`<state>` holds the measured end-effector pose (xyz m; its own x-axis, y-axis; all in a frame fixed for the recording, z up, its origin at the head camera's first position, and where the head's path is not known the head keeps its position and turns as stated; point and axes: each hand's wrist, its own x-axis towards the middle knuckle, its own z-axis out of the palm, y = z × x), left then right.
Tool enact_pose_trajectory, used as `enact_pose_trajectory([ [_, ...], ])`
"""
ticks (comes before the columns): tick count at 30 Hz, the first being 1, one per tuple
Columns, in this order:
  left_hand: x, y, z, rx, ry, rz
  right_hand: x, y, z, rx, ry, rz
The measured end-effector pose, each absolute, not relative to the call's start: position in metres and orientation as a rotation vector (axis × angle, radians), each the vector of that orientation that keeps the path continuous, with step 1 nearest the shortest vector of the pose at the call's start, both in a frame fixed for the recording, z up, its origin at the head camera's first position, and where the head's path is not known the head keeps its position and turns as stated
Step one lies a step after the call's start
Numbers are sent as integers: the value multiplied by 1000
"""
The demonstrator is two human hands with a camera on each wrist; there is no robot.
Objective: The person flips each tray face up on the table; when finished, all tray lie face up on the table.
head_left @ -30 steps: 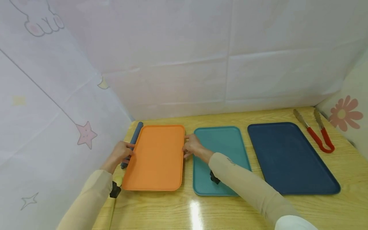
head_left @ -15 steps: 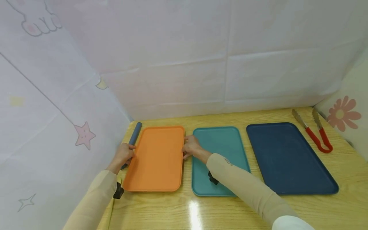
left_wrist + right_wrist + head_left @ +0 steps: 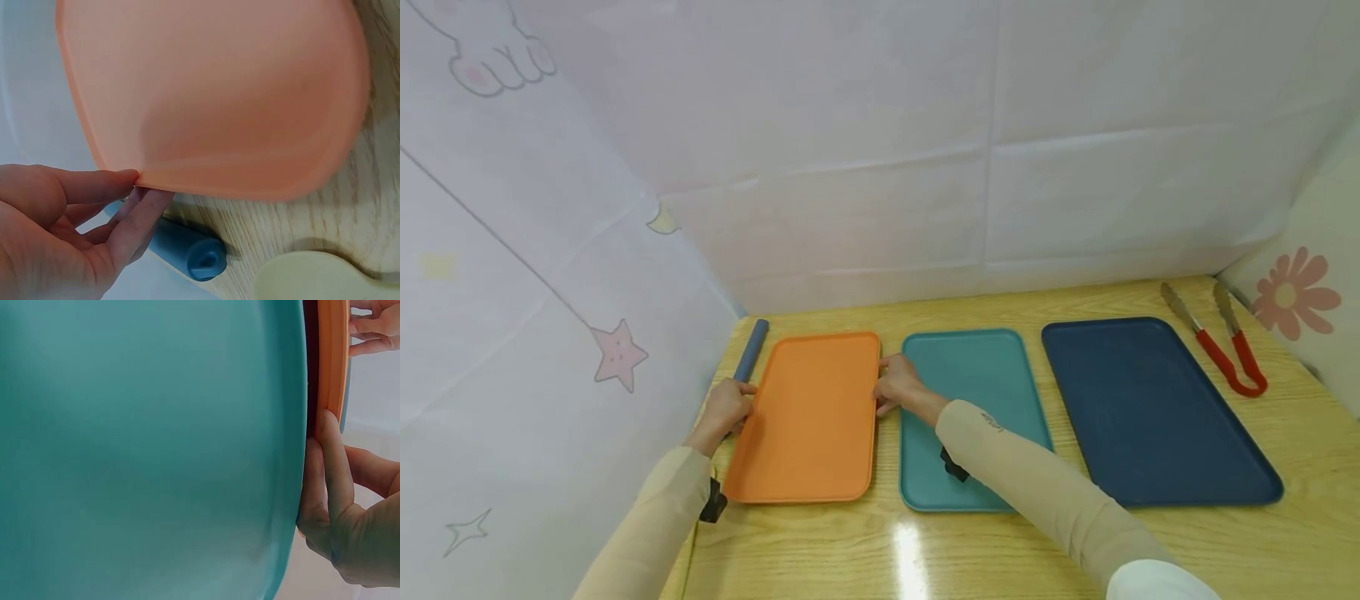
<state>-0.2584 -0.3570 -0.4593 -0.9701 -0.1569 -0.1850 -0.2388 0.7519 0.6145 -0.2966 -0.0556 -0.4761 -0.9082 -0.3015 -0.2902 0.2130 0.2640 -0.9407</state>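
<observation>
An orange tray (image 3: 808,417) lies at the left of the wooden table in the head view. At its left edge my left hand (image 3: 726,408) pinches the rim, thumb (image 3: 103,185) on top and fingers beneath, as the left wrist view shows. My right hand (image 3: 900,385) holds the opposite edge, its fingers (image 3: 337,469) along the outer side of the rim. Under the right forearm lies a teal tray (image 3: 973,375), its near right corner covered by the sleeve. The right hand's lower fingers come close to the teal rim in the right wrist view.
A blue-grey cylinder (image 3: 751,350) lies beside the left wall, partly behind the left hand. Near the left wrist is a pale yellow spoon-shaped utensil (image 3: 306,275). A navy tray (image 3: 1157,417) and red-handled tongs (image 3: 1240,367) lie to the right. White sheets hang behind and at both sides.
The orange tray has shifted slightly toward me, its left side also a little to the right. My left hand has moved with it; the right hand stays at the same edge.
</observation>
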Motion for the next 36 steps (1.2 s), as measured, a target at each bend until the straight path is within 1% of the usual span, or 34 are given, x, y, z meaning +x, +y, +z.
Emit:
enact_pose_trajectory([
  [13,-255,-351,-454,-313,2818,911,-297,-59,-478,-139,2241,-1571],
  [21,-250,-348,-455,-311,2819,903,-296,-59,-481,-230,2339,-1472],
  [30,-250,-344,-457,-273,2950,720,-296,-59,-481,-283,2416,-1361],
  [36,-249,-340,-463,-204,3038,568,-289,-61,-483,-431,2573,-1164],
])
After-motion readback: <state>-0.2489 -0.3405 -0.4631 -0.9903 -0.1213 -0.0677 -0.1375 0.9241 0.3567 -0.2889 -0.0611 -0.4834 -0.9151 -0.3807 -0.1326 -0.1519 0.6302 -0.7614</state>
